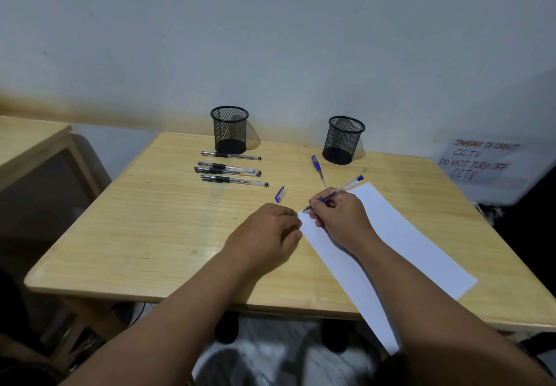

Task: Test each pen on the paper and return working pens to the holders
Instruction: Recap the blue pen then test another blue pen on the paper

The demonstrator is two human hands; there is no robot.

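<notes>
Your right hand pinches an uncapped blue pen, nib at the paper's far left corner, your left hand resting loosely curled just beside that corner; stroke outward and you risk marking the table.

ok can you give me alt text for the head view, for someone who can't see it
A right hand holds an uncapped blue pen with its tip at the corner of a white paper on a wooden table, the left hand resting beside it. Farther back lie four black pens, a blue cap, another blue pen and two empty mesh holders.
</notes>
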